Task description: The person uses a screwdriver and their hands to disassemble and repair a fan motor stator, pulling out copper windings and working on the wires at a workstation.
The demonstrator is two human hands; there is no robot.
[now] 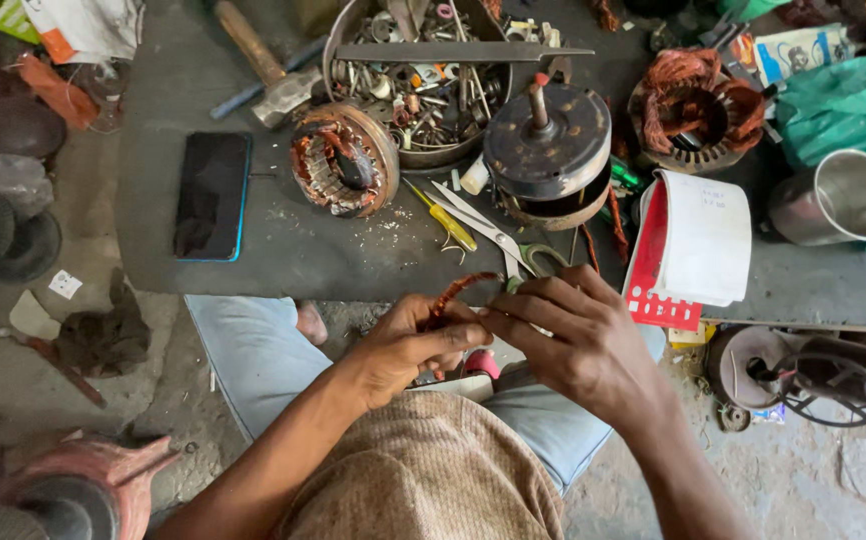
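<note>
Pinching a copper wire bundle (453, 295) between them: left hand (408, 345) and right hand (578, 340), fingers (528, 300) pressed on it, over the lap just below the surface (293, 250) edge. Round metal bowl (423, 75) holds scrap tools (crowded); steel cup (838, 198) at right; phone (213, 195) lies left.

Both hands, left hand (408, 345) and right hand (573, 340), pinch a copper wire coil (453, 293) just below the workbench (293, 250) edge.

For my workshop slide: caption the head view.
Both hands, left and right, pinch a reddish-brown copper wire coil beside the dark workbench with green-handled scissors.
</note>
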